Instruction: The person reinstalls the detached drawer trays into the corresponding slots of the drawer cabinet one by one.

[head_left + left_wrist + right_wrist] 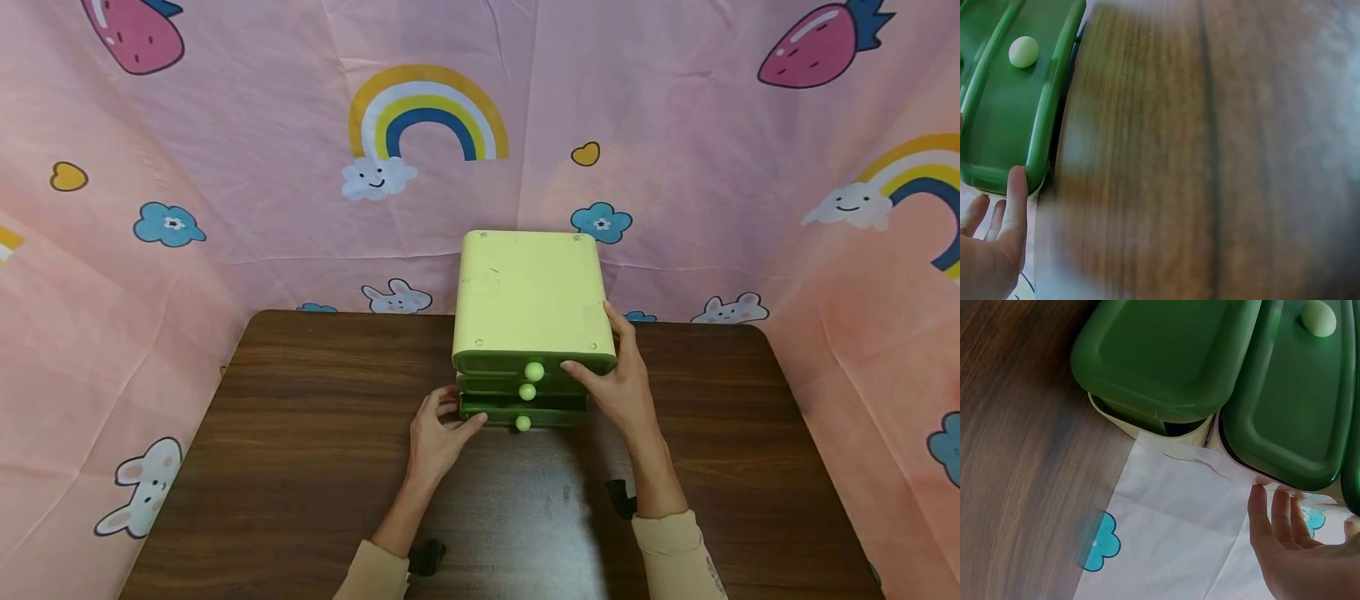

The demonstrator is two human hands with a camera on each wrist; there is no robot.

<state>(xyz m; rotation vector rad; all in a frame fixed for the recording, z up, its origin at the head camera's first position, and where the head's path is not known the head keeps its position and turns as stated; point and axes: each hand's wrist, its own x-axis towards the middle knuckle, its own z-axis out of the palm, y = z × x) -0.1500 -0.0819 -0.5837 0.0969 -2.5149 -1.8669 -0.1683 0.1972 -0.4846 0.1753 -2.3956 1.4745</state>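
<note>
A small three-drawer cabinet (532, 292) stands towards the back of the table, with a pale yellow body and green drawer fronts. Each front has a round pale green knob. The bottom drawer (555, 417) is pulled out a little, and its gap shows in the right wrist view. My left hand (435, 437) holds the cabinet's lower left corner, thumb on the bottom drawer's front and fingers along the side. Higher up, my right hand (626, 387) grips the right side, its thumb against the top drawer front (1297, 394) and its fingers along the side wall.
The dark wood-grain table (322, 375) extends on both sides of the cabinet. Pink cloth (285, 125) printed with rainbows, clouds and bunnies hangs behind it and at both sides. Black wrist devices (427, 557) sit by the beige sleeves (375, 575).
</note>
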